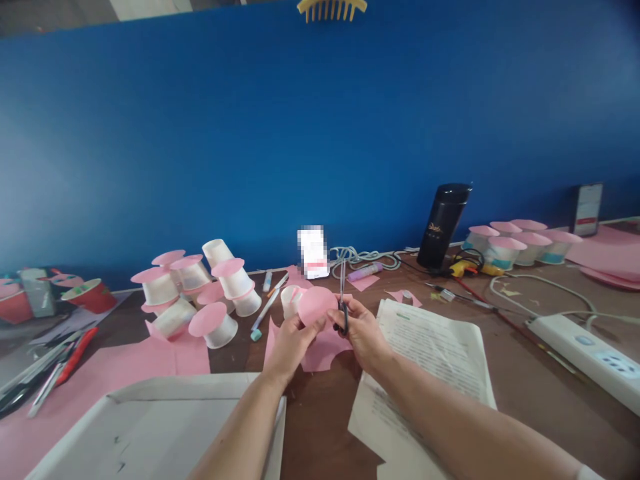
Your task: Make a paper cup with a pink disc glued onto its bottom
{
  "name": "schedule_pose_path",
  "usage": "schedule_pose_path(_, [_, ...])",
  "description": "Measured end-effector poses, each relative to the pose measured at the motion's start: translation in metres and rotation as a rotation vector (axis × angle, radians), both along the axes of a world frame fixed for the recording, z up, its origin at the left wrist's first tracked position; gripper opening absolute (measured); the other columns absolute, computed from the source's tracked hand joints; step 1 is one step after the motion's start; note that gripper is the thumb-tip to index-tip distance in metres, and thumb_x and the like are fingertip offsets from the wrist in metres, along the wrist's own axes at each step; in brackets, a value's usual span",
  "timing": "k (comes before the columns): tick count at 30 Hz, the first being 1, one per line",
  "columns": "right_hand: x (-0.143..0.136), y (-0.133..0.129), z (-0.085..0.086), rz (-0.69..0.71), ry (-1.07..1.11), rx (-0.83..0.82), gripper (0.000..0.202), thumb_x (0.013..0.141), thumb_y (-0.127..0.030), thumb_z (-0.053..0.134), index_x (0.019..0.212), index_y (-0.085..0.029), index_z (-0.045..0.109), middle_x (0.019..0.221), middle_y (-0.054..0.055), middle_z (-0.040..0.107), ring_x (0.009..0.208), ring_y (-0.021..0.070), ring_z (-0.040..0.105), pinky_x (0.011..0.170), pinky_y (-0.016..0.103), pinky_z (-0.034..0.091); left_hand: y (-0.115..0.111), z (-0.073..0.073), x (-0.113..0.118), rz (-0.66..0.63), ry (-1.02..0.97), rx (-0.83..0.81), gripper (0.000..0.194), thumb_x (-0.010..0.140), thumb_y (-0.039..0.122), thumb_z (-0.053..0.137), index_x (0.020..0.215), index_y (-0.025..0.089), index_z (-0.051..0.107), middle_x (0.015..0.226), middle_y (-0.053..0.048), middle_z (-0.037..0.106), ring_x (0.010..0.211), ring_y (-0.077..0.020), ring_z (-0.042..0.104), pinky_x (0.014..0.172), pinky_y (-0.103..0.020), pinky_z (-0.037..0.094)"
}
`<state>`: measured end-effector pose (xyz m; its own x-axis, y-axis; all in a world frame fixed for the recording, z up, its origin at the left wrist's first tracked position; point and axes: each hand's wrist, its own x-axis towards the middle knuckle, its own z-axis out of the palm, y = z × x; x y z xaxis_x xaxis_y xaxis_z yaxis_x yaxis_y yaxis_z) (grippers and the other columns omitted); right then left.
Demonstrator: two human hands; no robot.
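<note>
My left hand is closed on the lower edge of a pink paper circle. At the circle's right edge, my right hand grips black-handled scissors, blades pointing up and away from me. Whether the blades touch the paper I cannot tell. Just behind the circle stands a white paper cup, partly hidden by it. Below my hands lies cut pink paper on the brown table.
Paper cups with pink discs cluster at left, others at right. A black flask stands against the blue partition. Printed sheets, a white tray-like box, a power strip and cables surround my arms.
</note>
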<state>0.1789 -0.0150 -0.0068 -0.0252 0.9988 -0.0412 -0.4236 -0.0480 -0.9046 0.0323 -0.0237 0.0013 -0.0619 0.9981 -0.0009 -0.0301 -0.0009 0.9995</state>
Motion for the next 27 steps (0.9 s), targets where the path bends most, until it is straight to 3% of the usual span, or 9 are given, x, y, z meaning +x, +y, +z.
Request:
schedule_pose_path(3, [-0.002, 0.0, 0.001, 0.003, 0.005, -0.005, 0.052, 0.059, -0.036, 0.081, 0.105, -0.019, 0.064, 0.065, -0.005, 0.056, 0.052, 0.0073, 0.042, 0.05, 0.022, 0.029, 0.002, -0.004, 0.004, -0.046, -0.076, -0.041, 0.034, 0.065, 0.041, 0.076, 0.085, 0.014, 0.07, 0.07, -0.004, 0.065, 0.06, -0.0143, 0.055, 0.057, -0.025, 0.043])
schedule_pose_path(5, [-0.004, -0.001, 0.002, 0.029, 0.024, -0.008, 0.051, 0.056, -0.036, 0.082, 0.102, -0.02, 0.065, 0.065, -0.005, 0.056, 0.054, 0.0075, 0.042, 0.051, 0.022, 0.03, 0.003, -0.005, 0.007, -0.033, -0.233, -0.07, 0.04, 0.065, 0.04, 0.076, 0.094, 0.014, 0.068, 0.077, -0.006, 0.068, 0.065, -0.0164, 0.06, 0.063, -0.028, 0.047])
schedule_pose_path(8, [-0.007, -0.004, 0.002, 0.065, 0.044, -0.02, 0.046, 0.055, -0.035, 0.083, 0.095, -0.02, 0.066, 0.064, -0.005, 0.056, 0.055, 0.0074, 0.043, 0.052, 0.021, 0.03, 0.002, -0.005, 0.013, -0.016, -0.42, -0.13, 0.04, 0.063, 0.037, 0.078, 0.094, 0.013, 0.066, 0.078, -0.007, 0.069, 0.067, -0.0188, 0.064, 0.065, -0.031, 0.05])
schedule_pose_path(12, [-0.01, -0.006, 0.0, 0.102, -0.004, -0.025, 0.038, 0.058, -0.038, 0.081, 0.089, -0.02, 0.067, 0.061, -0.004, 0.056, 0.055, 0.0088, 0.044, 0.051, 0.022, 0.03, 0.0, 0.001, 0.019, 0.009, -0.523, -0.144, 0.037, 0.061, 0.034, 0.079, 0.089, 0.015, 0.064, 0.075, -0.005, 0.069, 0.067, -0.0189, 0.066, 0.063, -0.031, 0.051])
schedule_pose_path(22, [-0.019, -0.013, -0.004, 0.178, 0.002, -0.022, 0.037, 0.057, -0.037, 0.083, 0.084, -0.018, 0.065, 0.065, -0.003, 0.057, 0.056, 0.0088, 0.046, 0.051, 0.022, 0.032, -0.002, 0.004, 0.018, 0.086, -0.571, -0.13, 0.027, 0.063, 0.033, 0.076, 0.079, 0.015, 0.064, 0.069, -0.001, 0.065, 0.055, -0.0132, 0.059, 0.052, -0.025, 0.045])
schedule_pose_path(27, [-0.012, -0.008, -0.002, 0.123, 0.003, -0.055, 0.05, 0.059, -0.035, 0.082, 0.102, -0.019, 0.065, 0.071, -0.002, 0.059, 0.061, 0.0103, 0.049, 0.052, 0.022, 0.033, 0.001, -0.002, 0.013, 0.155, -0.414, -0.111, 0.023, 0.065, 0.033, 0.073, 0.081, 0.018, 0.066, 0.069, -0.002, 0.067, 0.057, -0.0159, 0.061, 0.056, -0.028, 0.048])
